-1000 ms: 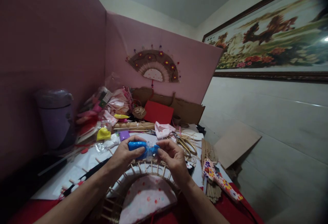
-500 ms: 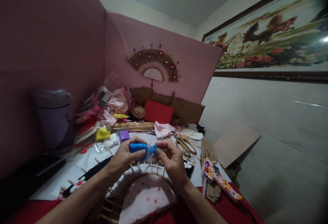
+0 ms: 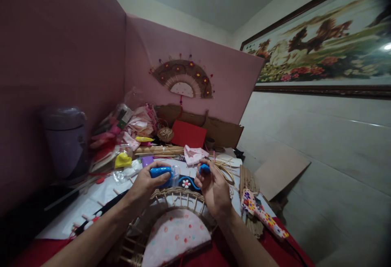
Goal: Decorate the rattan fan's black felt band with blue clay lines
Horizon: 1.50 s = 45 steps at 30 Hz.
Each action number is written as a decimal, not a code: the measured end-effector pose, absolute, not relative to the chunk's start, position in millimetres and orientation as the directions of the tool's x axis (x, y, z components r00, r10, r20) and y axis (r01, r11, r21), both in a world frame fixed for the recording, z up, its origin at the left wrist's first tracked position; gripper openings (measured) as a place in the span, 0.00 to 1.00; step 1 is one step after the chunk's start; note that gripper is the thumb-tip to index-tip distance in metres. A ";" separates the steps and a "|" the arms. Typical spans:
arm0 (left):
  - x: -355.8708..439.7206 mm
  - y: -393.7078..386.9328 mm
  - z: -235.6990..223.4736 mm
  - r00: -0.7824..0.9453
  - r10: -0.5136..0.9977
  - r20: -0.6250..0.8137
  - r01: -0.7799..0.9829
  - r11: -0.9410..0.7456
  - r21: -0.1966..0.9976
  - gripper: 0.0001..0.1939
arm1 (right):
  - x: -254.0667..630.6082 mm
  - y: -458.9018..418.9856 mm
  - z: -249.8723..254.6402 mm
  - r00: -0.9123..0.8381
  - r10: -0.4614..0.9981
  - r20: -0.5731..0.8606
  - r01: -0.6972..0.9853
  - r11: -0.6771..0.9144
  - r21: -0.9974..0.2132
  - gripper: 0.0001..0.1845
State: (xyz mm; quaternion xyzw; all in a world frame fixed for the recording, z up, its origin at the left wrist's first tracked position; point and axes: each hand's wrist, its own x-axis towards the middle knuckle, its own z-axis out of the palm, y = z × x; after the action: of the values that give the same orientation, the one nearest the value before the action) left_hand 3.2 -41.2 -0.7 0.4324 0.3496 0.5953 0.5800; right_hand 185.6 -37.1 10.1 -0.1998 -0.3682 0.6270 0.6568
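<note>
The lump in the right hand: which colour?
The lump is blue; the head view shows it.

Between our left hand and right hand we have an open gap above the black band, narrowed by the clear end of the packet. Ahead of our right hand, cloth and scissors obstruct passage; rightward, brown strips and a flowered tool do.
</note>
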 end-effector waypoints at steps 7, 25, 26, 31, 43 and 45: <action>7.5 -44.3 2.1 0.071 0.994 0.081 -0.410 -0.045 0.911 0.22 | 184.2 -36.9 6.4 -0.208 0.959 0.195 -0.578 0.040 -0.815 0.16; 17.9 -61.3 4.2 0.196 0.961 0.193 -0.422 -0.095 0.902 0.13 | 174.0 -47.1 -11.5 -0.328 0.839 0.433 0.172 0.504 -0.846 0.16; 18.7 -62.0 3.4 0.204 0.957 0.208 -0.429 -0.103 0.897 0.12 | 173.1 -48.7 -11.6 -0.323 0.831 0.454 0.191 0.527 -0.828 0.15; 19.8 -58.2 0.1 0.204 0.947 0.249 -0.404 -0.150 0.902 0.15 | 173.8 -51.2 -9.6 -0.252 0.846 0.470 0.105 0.506 -0.856 0.16; -128.5 -59.4 115.4 -0.251 0.431 0.867 0.968 0.138 0.212 0.24 | 178.9 -48.5 -10.6 -0.041 0.911 0.411 -0.052 0.409 -0.911 0.17; -144.2 -55.2 111.3 -0.271 0.475 0.837 0.954 0.251 0.167 0.26 | 178.7 -49.1 -8.6 -0.013 0.912 0.409 -0.069 0.407 -0.911 0.17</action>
State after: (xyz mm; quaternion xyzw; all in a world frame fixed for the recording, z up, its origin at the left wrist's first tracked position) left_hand -144.2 -55.2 111.3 0.4997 0.7146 0.3535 -0.3386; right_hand 178.7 -49.1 -8.6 -0.3613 -0.5838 0.4072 0.6023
